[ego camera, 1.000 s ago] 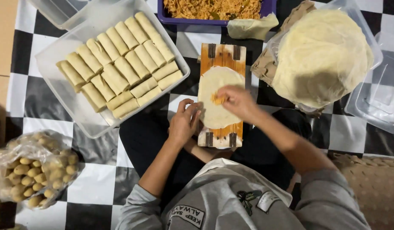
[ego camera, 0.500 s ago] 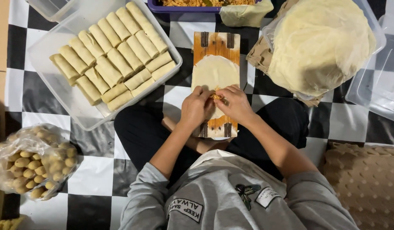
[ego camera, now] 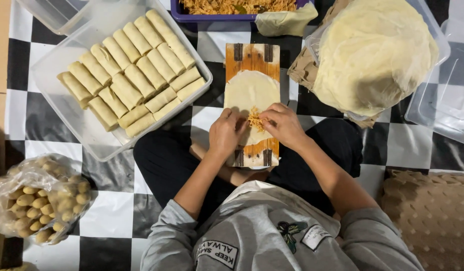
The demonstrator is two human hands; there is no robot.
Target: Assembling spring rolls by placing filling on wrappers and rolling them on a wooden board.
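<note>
A round pale wrapper [ego camera: 249, 90] lies on a small wooden board [ego camera: 252, 57] resting on my lap. A small heap of shredded orange filling [ego camera: 254, 119] sits on the wrapper's near edge. My left hand [ego camera: 226, 133] and my right hand [ego camera: 282, 125] pinch the wrapper's near edge on either side of the filling, fingers curled around it.
A clear plastic tray [ego camera: 56, 70] at the left holds several finished rolls [ego camera: 131, 70]. A purple tub of filling [ego camera: 237, 6] stands beyond the board. A stack of wrappers [ego camera: 375, 52] lies at the right, a bag of small yellowish pieces [ego camera: 39, 200] at the lower left. The floor is checkered.
Both hands have come together at the wrapper's near edge and closed around the filling. A second ago only the right hand was at the filling.
</note>
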